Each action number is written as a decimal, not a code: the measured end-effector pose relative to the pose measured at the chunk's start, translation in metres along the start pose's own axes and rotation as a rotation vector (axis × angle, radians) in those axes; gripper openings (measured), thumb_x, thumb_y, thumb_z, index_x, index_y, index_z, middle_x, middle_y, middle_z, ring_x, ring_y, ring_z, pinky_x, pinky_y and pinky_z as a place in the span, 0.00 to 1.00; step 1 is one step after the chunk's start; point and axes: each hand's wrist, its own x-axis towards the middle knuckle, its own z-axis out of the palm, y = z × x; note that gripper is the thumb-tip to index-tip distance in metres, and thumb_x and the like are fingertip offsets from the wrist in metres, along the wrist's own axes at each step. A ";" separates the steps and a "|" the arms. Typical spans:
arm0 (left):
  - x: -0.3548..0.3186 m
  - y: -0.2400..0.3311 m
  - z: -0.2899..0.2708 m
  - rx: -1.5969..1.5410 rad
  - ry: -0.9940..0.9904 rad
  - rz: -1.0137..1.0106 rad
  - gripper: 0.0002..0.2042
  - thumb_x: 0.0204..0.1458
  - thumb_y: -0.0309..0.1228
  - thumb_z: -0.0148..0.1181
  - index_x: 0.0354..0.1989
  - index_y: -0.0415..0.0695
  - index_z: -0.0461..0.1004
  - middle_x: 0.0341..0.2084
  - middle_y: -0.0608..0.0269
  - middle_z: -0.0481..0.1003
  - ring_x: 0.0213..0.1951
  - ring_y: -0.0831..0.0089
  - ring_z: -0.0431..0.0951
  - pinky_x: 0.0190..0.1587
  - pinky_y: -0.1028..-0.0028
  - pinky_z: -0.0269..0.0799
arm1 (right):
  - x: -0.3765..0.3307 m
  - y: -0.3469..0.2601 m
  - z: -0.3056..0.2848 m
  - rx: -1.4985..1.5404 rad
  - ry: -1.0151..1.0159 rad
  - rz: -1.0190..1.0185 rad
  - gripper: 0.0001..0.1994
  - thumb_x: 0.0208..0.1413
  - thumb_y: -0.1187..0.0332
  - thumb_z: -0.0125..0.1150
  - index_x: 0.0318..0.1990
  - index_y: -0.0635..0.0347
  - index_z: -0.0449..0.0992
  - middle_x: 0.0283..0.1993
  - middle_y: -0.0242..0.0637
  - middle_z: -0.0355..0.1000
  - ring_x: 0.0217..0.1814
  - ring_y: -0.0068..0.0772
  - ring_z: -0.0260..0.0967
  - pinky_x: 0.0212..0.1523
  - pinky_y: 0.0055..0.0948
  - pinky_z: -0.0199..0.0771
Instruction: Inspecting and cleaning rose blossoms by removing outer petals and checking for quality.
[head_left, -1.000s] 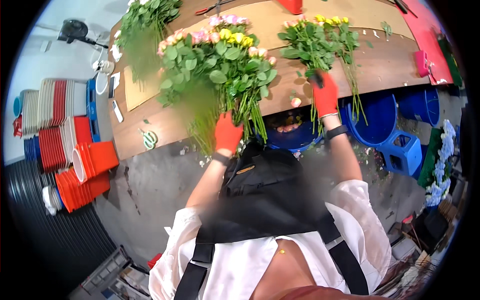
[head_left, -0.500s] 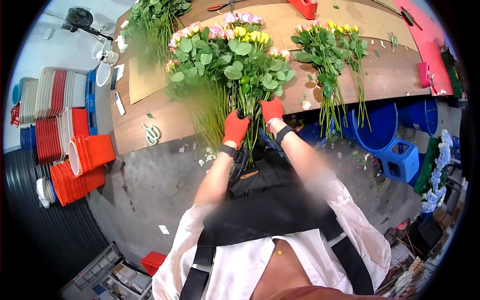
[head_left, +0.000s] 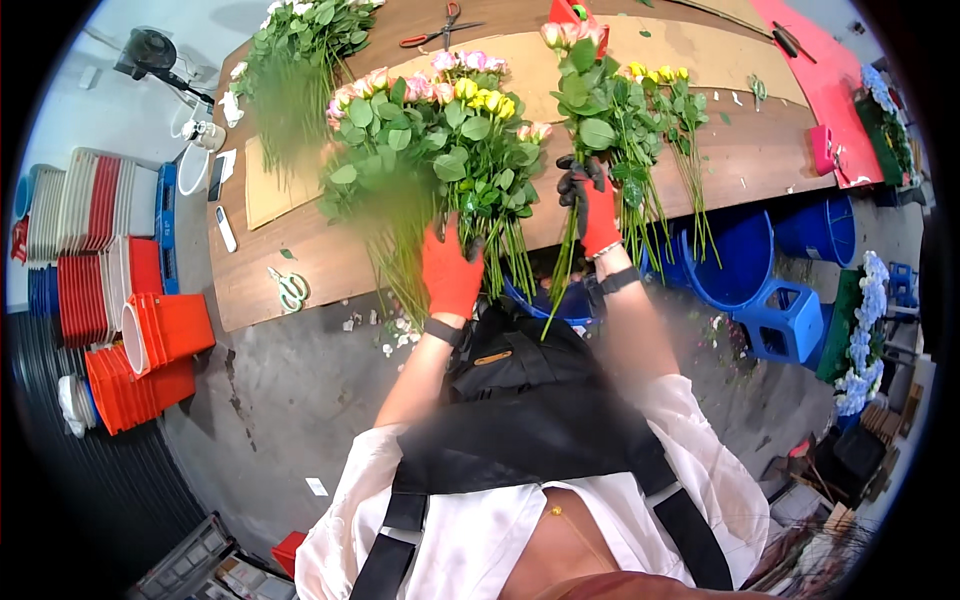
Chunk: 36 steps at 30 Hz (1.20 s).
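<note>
1. At the near edge of the table (head_left: 245,285), we now see our right hand (head_left: 598,205) off to the right, where half a second ago it worked beside our left hand (head_left: 450,265) at the large rose bunch (head_left: 430,145).
2. Our right hand is closed around the stems of a few pink roses (head_left: 597,133), held upright just left of the yellow-topped group (head_left: 640,118). We judge that the sorting has advanced by this handful.
3. Our left hand curls at the large bunch's lower stems; we cannot tell how firmly it grips.
4. Below the table edge sits a blue tub (head_left: 580,310), partly hidden by stems; we cannot make out its contents.
5. The larger blue tub (head_left: 735,265) to its right shows us only bare inner wall.
6. At far left, orange bins (head_left: 178,325) nest together.
</note>
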 end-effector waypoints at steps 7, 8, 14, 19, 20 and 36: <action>0.073 0.074 -0.068 -1.293 -0.105 -0.075 0.24 0.51 0.28 0.63 0.57 0.39 0.67 0.47 0.57 0.75 0.49 0.66 0.75 0.53 0.69 0.68 | -0.044 -0.072 -0.005 -0.055 -0.328 0.102 0.16 0.61 0.59 0.50 0.42 0.66 0.73 0.22 0.27 0.65 0.20 0.18 0.60 0.21 0.17 0.57; 0.078 0.085 -0.080 -1.323 -0.167 -0.050 0.24 0.51 0.27 0.63 0.58 0.38 0.66 0.48 0.59 0.75 0.49 0.70 0.74 0.53 0.70 0.68 | -0.056 -0.078 -0.012 -0.031 -0.415 0.179 0.11 0.57 0.67 0.52 0.43 0.66 0.71 0.26 0.30 0.68 0.25 0.21 0.67 0.27 0.17 0.67; 0.053 0.104 -0.095 -1.436 -0.441 -0.190 0.23 0.47 0.23 0.66 0.54 0.40 0.68 0.46 0.65 0.74 0.44 0.76 0.74 0.47 0.73 0.71 | -0.126 0.040 -0.080 -0.066 -0.133 0.181 0.27 0.49 0.81 0.60 0.60 0.66 0.64 0.47 0.39 0.71 0.50 0.31 0.71 0.50 0.29 0.73; 0.008 0.098 -0.086 -1.600 -0.394 -0.188 0.27 0.44 0.20 0.64 0.56 0.42 0.65 0.48 0.62 0.73 0.48 0.71 0.75 0.50 0.72 0.71 | -0.162 -0.018 -0.058 -0.390 -0.188 0.329 0.34 0.46 0.79 0.63 0.63 0.64 0.61 0.62 0.41 0.63 0.62 0.29 0.61 0.58 0.28 0.64; 0.000 0.100 -0.090 -1.617 -0.371 -0.244 0.27 0.43 0.20 0.64 0.55 0.41 0.66 0.48 0.62 0.73 0.48 0.70 0.75 0.51 0.70 0.71 | -0.164 -0.041 -0.050 -0.388 -0.172 0.331 0.34 0.46 0.79 0.63 0.63 0.64 0.61 0.62 0.41 0.63 0.62 0.29 0.61 0.58 0.28 0.64; -0.010 0.110 -0.114 -1.655 -0.651 -0.360 0.24 0.48 0.21 0.63 0.56 0.38 0.66 0.49 0.60 0.74 0.49 0.72 0.75 0.53 0.71 0.70 | -0.171 -0.157 0.021 0.063 -0.133 -0.153 0.34 0.37 0.83 0.68 0.57 0.66 0.66 0.56 0.41 0.68 0.59 0.36 0.67 0.61 0.35 0.64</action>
